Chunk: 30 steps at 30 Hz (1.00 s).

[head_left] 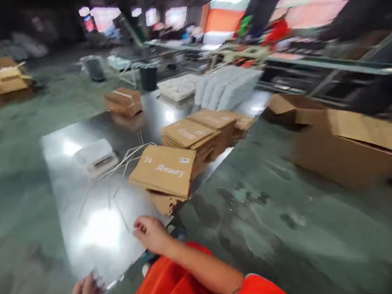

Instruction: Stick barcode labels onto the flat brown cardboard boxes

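My right hand (150, 233) rests at the near edge of a shiny metal table (74, 200). Its fingers are curled, and a thin white strap (118, 167) ends close to them; I cannot tell whether they grip it. My left hand (84, 289) shows only partly at the bottom edge, by the table's near corner. Its fingers are closed round a small clear item that is too blurred to name. Just beyond my right hand lies a stack of flat brown cardboard boxes (166, 169) with white print.
More stacks of flat boxes (192, 135) run along the table's right side, with white packs (226, 88) behind them. A white scale (95, 155) sits on the left, a small carton (124, 102) further back. Large open cartons (350, 142) stand on the wet green floor to the right.
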Available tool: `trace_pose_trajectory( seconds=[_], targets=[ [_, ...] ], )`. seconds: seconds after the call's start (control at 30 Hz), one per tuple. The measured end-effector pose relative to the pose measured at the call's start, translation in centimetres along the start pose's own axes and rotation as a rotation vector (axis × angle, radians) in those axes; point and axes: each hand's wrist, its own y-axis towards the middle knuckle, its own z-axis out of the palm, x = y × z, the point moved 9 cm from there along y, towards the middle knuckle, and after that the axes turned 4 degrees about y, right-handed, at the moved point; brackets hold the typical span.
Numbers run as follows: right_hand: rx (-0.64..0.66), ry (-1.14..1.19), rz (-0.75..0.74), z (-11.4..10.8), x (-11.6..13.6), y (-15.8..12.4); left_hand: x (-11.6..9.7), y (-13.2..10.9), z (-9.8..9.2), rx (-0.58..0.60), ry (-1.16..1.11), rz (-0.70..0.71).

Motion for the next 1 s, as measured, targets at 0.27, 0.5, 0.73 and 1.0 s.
trace_pose_trajectory(
  seconds=[0.27, 0.5, 0.73, 1.0],
  targets=[
    [0.339, -0.159, 0.116, 2.7, -8.5, 0.8, 16.3, -6.2, -5.7, -0.243, -0.447, -0.457],
    [0.467, -0.336, -0.004, 5.5, -6.0, 1.1, 19.4, -5.8, -2.9, -0.253, -0.479, -0.508],
    [0.464, -0.353, 0.006, 6.5, -5.9, 1.2, 21.3, -4.8, -2.6, -0.237, -0.400, -0.569],
    [0.453, -0.433, 0.080, 6.8, -7.8, 1.1, 22.4, -4.3, -2.8, -0.232, -0.175, -0.546]
  ],
)
